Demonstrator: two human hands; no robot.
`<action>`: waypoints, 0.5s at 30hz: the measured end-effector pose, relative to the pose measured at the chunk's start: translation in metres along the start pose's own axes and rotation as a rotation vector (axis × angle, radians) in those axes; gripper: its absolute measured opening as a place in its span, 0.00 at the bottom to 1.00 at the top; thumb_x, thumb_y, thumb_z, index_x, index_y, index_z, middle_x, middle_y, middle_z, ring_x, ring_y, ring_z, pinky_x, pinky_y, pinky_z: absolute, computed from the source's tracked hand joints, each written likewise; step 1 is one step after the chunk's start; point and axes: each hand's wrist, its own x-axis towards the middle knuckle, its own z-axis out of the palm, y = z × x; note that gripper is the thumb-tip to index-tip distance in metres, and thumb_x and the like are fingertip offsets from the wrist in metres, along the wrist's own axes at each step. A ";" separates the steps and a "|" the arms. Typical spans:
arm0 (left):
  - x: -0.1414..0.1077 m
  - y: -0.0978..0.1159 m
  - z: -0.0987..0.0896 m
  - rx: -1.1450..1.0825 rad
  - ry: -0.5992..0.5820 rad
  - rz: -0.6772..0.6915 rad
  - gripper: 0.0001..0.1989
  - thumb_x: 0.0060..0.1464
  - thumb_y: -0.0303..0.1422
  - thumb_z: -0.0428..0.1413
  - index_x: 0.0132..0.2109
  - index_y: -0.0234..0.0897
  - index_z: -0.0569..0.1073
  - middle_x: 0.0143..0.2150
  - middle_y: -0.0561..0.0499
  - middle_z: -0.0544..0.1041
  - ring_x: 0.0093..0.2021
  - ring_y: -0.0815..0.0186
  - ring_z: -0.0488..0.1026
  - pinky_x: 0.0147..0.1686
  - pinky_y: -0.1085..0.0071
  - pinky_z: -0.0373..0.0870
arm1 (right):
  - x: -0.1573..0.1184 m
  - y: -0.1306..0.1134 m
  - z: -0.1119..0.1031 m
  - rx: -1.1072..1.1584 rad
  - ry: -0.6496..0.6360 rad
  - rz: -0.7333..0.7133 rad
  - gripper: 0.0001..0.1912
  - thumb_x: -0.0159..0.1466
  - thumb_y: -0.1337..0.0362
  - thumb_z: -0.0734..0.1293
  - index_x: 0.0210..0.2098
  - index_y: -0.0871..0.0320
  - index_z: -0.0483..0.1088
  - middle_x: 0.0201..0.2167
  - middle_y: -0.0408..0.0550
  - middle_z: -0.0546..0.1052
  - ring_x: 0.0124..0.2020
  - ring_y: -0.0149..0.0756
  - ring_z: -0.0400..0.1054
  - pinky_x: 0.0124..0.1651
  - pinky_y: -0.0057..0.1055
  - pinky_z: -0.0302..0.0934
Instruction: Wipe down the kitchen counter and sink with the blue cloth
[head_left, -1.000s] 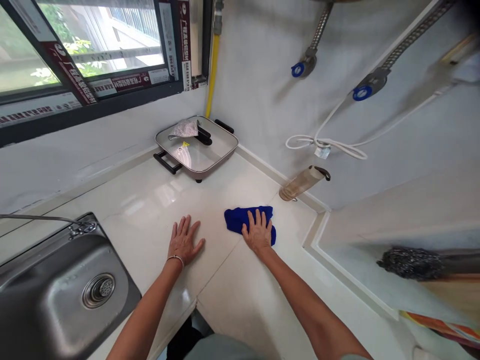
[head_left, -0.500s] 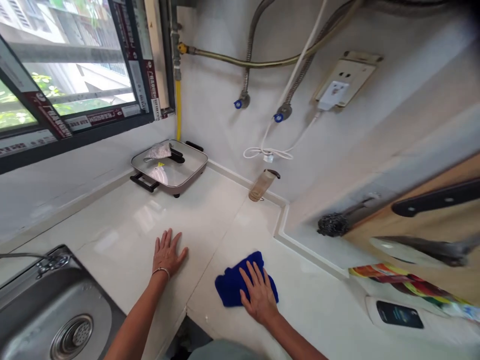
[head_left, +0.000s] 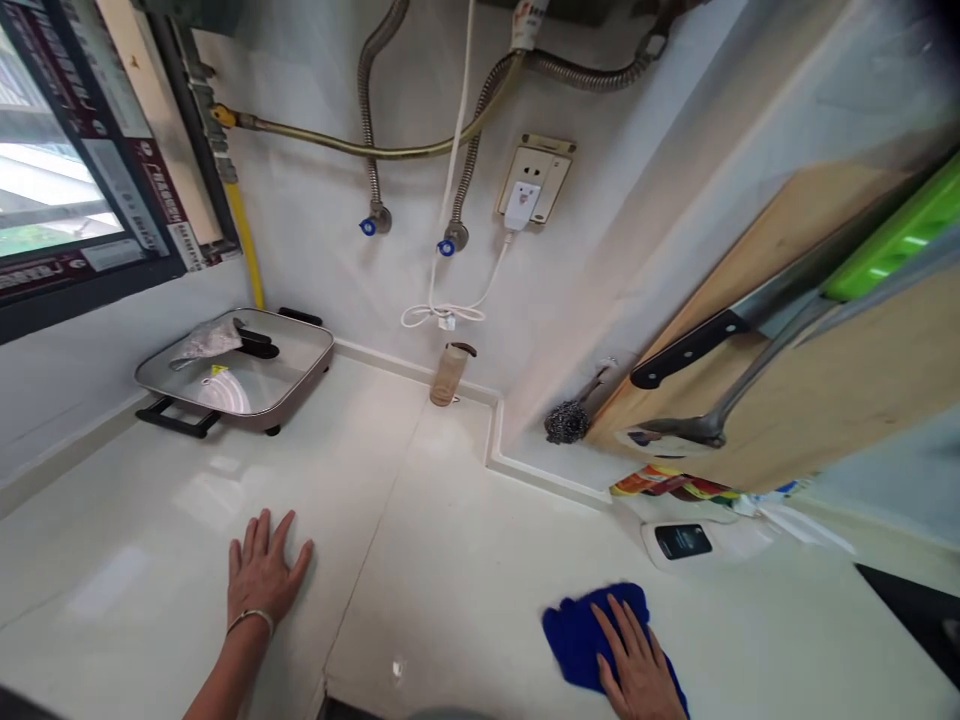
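Note:
My right hand [head_left: 636, 665] lies flat on a crumpled dark blue cloth [head_left: 576, 640], pressing it to the white countertop [head_left: 450, 540]. Its fingers are stretched over the cloth, and the wrist runs off the bottom edge of the view. With fingers spread, my left hand [head_left: 264, 572] rests palm down on the bare counter to the left of the seam. A bracelet [head_left: 252, 620] circles that wrist. Nothing is held in the left hand.
An electric pan [head_left: 281, 405] with a glass lid stands in the back left corner. A brownish cup [head_left: 448, 374] is by the back wall. On the right are a steel scrubber [head_left: 566, 422], a cutting board [head_left: 840, 370], a knife [head_left: 686, 350] and a white device [head_left: 679, 542].
The view has turned to the right. My right hand has slid the blue cloth rightward along the counter, towards the white device. My left hand stays flat on the counter.

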 end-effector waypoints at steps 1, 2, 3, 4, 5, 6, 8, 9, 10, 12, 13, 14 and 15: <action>0.001 0.000 0.000 0.002 0.001 0.000 0.33 0.61 0.49 0.39 0.68 0.39 0.58 0.74 0.37 0.50 0.74 0.49 0.42 0.70 0.45 0.43 | 0.010 0.001 0.002 -0.009 -0.020 0.061 0.35 0.65 0.53 0.55 0.70 0.47 0.46 0.71 0.49 0.54 0.70 0.51 0.51 0.64 0.54 0.55; 0.001 0.000 0.001 0.004 -0.001 -0.001 0.34 0.60 0.50 0.39 0.68 0.39 0.58 0.74 0.37 0.50 0.74 0.49 0.42 0.70 0.45 0.43 | 0.022 0.000 0.004 -0.022 -0.041 0.136 0.34 0.65 0.53 0.54 0.70 0.50 0.50 0.71 0.51 0.54 0.70 0.52 0.50 0.64 0.55 0.54; 0.002 0.000 0.001 0.006 -0.005 -0.001 0.34 0.60 0.50 0.38 0.68 0.38 0.58 0.74 0.37 0.50 0.74 0.48 0.42 0.70 0.45 0.42 | 0.037 -0.001 0.007 -0.038 -0.059 0.218 0.33 0.66 0.52 0.52 0.69 0.53 0.52 0.71 0.54 0.55 0.70 0.54 0.49 0.64 0.57 0.53; 0.002 0.001 0.000 0.007 -0.010 -0.002 0.35 0.60 0.51 0.38 0.68 0.38 0.58 0.74 0.37 0.50 0.74 0.48 0.42 0.70 0.45 0.42 | 0.054 -0.002 0.008 -0.054 -0.082 0.299 0.33 0.66 0.52 0.50 0.68 0.56 0.54 0.70 0.57 0.55 0.70 0.56 0.48 0.64 0.58 0.52; 0.003 0.001 0.000 0.008 -0.016 -0.004 0.35 0.60 0.51 0.37 0.68 0.38 0.58 0.74 0.37 0.49 0.74 0.48 0.42 0.70 0.45 0.42 | 0.072 -0.003 0.010 -0.064 -0.111 0.371 0.34 0.66 0.52 0.49 0.68 0.57 0.55 0.70 0.59 0.55 0.70 0.57 0.47 0.64 0.60 0.51; 0.003 0.001 -0.001 0.008 -0.023 -0.006 0.35 0.60 0.51 0.37 0.68 0.38 0.58 0.74 0.37 0.49 0.74 0.48 0.41 0.70 0.45 0.42 | 0.090 -0.003 0.011 -0.064 -0.144 0.428 0.34 0.66 0.51 0.48 0.68 0.58 0.55 0.70 0.60 0.55 0.70 0.59 0.47 0.63 0.61 0.49; 0.005 0.002 -0.001 0.011 -0.037 -0.014 0.36 0.60 0.51 0.36 0.68 0.38 0.58 0.74 0.37 0.48 0.74 0.49 0.41 0.70 0.45 0.42 | 0.123 -0.001 0.013 -0.037 -0.217 0.515 0.35 0.66 0.50 0.48 0.68 0.58 0.53 0.70 0.61 0.54 0.70 0.60 0.45 0.63 0.64 0.47; 0.005 0.003 -0.002 0.013 -0.041 -0.018 0.36 0.60 0.52 0.36 0.68 0.38 0.58 0.74 0.37 0.48 0.74 0.49 0.41 0.70 0.45 0.42 | 0.138 -0.001 0.013 -0.019 -0.245 0.549 0.35 0.66 0.50 0.48 0.68 0.58 0.53 0.70 0.62 0.53 0.70 0.60 0.45 0.63 0.64 0.46; 0.006 0.003 -0.002 0.015 -0.043 -0.022 0.36 0.59 0.52 0.36 0.68 0.38 0.58 0.74 0.37 0.48 0.74 0.49 0.40 0.70 0.45 0.42 | 0.151 -0.001 0.014 -0.003 -0.263 0.577 0.35 0.66 0.50 0.47 0.69 0.58 0.52 0.70 0.62 0.53 0.70 0.61 0.44 0.63 0.65 0.45; 0.007 0.003 -0.001 0.023 -0.042 -0.024 0.36 0.59 0.52 0.36 0.68 0.38 0.58 0.74 0.37 0.48 0.74 0.49 0.41 0.70 0.45 0.42 | 0.173 -0.006 0.017 0.011 -0.273 0.620 0.36 0.66 0.50 0.47 0.68 0.62 0.52 0.69 0.66 0.54 0.69 0.63 0.45 0.62 0.66 0.45; 0.007 0.003 0.000 0.028 -0.041 -0.022 0.36 0.59 0.52 0.36 0.68 0.39 0.58 0.74 0.38 0.48 0.74 0.49 0.41 0.70 0.45 0.42 | 0.182 -0.011 0.018 0.008 -0.269 0.635 0.37 0.66 0.50 0.47 0.68 0.65 0.52 0.68 0.70 0.54 0.69 0.64 0.46 0.62 0.67 0.45; 0.007 0.003 0.001 0.032 -0.039 -0.018 0.36 0.59 0.52 0.36 0.68 0.39 0.58 0.74 0.38 0.48 0.74 0.48 0.41 0.70 0.44 0.43 | 0.189 -0.018 0.020 0.002 -0.262 0.643 0.38 0.66 0.50 0.46 0.67 0.68 0.52 0.68 0.73 0.53 0.68 0.66 0.46 0.61 0.68 0.45; 0.007 0.002 0.002 0.037 -0.037 -0.014 0.36 0.60 0.52 0.36 0.68 0.39 0.58 0.74 0.38 0.49 0.74 0.48 0.42 0.70 0.44 0.43 | 0.194 -0.026 0.022 -0.002 -0.259 0.643 0.38 0.66 0.51 0.46 0.67 0.71 0.52 0.67 0.75 0.53 0.68 0.68 0.46 0.61 0.69 0.45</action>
